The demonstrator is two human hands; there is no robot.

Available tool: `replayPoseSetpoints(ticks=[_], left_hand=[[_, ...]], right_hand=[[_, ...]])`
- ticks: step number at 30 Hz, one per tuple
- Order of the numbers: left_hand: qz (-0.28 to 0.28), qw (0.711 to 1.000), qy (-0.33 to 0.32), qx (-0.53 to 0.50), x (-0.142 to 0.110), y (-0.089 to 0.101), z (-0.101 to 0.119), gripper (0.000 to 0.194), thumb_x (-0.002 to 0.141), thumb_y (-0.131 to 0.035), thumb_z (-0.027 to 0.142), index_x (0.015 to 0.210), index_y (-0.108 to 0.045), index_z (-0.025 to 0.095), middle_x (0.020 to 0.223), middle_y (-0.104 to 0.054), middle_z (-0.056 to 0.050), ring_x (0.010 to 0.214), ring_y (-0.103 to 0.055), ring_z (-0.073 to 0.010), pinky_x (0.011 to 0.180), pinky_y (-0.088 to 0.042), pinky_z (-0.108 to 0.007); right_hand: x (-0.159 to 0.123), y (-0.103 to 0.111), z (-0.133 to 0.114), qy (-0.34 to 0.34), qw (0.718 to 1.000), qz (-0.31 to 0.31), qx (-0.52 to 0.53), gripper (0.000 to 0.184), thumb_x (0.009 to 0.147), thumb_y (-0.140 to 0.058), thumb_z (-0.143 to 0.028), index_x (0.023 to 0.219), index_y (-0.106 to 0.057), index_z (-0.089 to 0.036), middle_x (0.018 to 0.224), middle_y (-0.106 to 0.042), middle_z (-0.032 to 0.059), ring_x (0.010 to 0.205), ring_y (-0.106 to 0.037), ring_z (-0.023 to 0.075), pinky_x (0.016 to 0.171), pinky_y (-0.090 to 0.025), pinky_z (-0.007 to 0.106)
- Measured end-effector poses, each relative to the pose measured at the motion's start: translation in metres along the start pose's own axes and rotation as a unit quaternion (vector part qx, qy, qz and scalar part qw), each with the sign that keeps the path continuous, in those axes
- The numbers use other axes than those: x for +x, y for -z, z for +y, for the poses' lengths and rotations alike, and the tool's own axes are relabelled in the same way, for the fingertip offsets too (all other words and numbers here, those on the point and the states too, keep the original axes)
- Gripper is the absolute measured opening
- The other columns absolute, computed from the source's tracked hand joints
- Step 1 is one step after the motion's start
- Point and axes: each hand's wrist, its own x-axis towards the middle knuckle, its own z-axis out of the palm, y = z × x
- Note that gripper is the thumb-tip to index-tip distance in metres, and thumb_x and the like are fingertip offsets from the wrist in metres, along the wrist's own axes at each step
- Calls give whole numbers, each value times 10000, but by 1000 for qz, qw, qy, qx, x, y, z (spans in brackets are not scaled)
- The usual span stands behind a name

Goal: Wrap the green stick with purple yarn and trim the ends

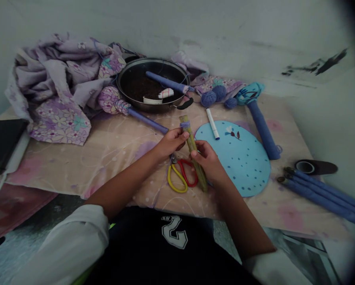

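Note:
Both of my hands hold a thin bundle of olive-green sticks (192,144) above a patterned cloth-covered surface (76,166). A band of purple yarn (185,124) is wound around the bundle near its far end. My left hand (171,142) pinches the bundle just below that band. My right hand (208,160) grips it lower down. Scissors (182,176) with one yellow and one red handle lie under my hands.
A blue dotted paper circle (242,162) lies to the right, with a white marker (212,123) on its far edge. Behind are a dark pan (127,85), purple yarn balls (208,98), wrapped blue sticks (322,196), a tape roll (304,166) and floral fabric (61,87).

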Motion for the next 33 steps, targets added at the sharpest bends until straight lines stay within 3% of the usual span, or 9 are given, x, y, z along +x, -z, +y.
replayPoseSetpoints(ticks=[3, 6, 12, 16, 19, 22, 26, 29, 33], left_hand=[[-14, 1000, 11, -7, 0, 0, 1, 472, 667, -658, 569, 772, -482, 144, 447, -307, 108, 359, -218, -4, 394, -109, -190], [-35, 999, 27, 2, 1, 1, 0, 477, 662, -670, 557, 803, -505, 132, 451, -324, 104, 363, -229, -6, 396, -111, -191], [9, 1000, 6, 2, 1, 1, 0, 451, 671, -668, 543, 755, -510, 129, 432, -328, 100, 364, -236, -8, 390, -129, -188], [-33, 999, 32, -27, -2, 0, 2, 499, 663, -683, 528, 911, -557, 114, 490, -388, 86, 367, -237, -6, 385, -105, -186], [-25, 998, 34, -42, -1, 1, 2, 491, 657, -698, 507, 916, -559, 113, 488, -399, 83, 364, -237, -7, 379, -103, -187], [26, 997, 9, -67, 3, 4, 3, 441, 667, -702, 478, 885, -549, 127, 462, -345, 105, 354, -221, -7, 371, -107, -179], [101, 989, -29, -104, 6, 11, 11, 342, 727, -671, 419, 866, -532, 139, 454, -286, 119, 348, -206, -5, 363, -108, -162], [132, 983, -33, -121, 6, 13, 16, 275, 763, -647, 380, 849, -520, 151, 462, -270, 118, 344, -207, -5, 357, -114, -156], [97, 984, -21, -145, 4, 12, 15, 304, 761, -644, 399, 740, -455, 162, 463, -260, 117, 346, -214, -5, 354, -136, -147]], right_hand=[[1, 2, 1, -12, 1000, 5, -16, 268, 708, -709, -392, 813, -558, -197, 662, -578, -38, 523, -555, 77, 427, -475, 180], [1, 3, 0, -70, 997, -27, 21, 323, 741, -653, -465, 876, -565, -185, 640, -585, -27, 487, -551, 84, 395, -463, 191], [0, 2, 1, 22, 999, 5, -30, 374, 660, -755, -354, 931, -541, -210, 729, -600, -40, 573, -599, 90, 450, -503, 190], [0, 5, -2, -29, 999, -31, 14, 404, 695, -714, -415, 989, -525, -213, 662, -614, -33, 507, -595, 101, 451, -502, 216], [1, 10, -2, -47, 997, -58, 9, 442, 746, -649, -472, 1079, -488, -232, 776, -633, 1, 555, -604, 117, 432, -483, 221], [3, 18, 0, -17, 992, -70, -102, 540, 699, -700, -452, 1140, -455, -260, 910, -598, 16, 660, -608, 137, 489, -503, 256], [7, 28, 3, 94, 940, 16, -328, 557, 640, -758, -374, 1119, -518, -223, 937, -588, 34, 770, -585, 160, 654, -513, 312], [9, 31, 2, 158, 910, 97, -370, 443, 659, -741, -358, 1043, -582, -204, 892, -620, 38, 800, -592, 178, 685, -501, 324], [9, 27, 0, 101, 956, 81, -262, 309, 721, -678, -438, 877, -629, -176, 677, -623, 18, 541, -552, 126, 488, -446, 265]])
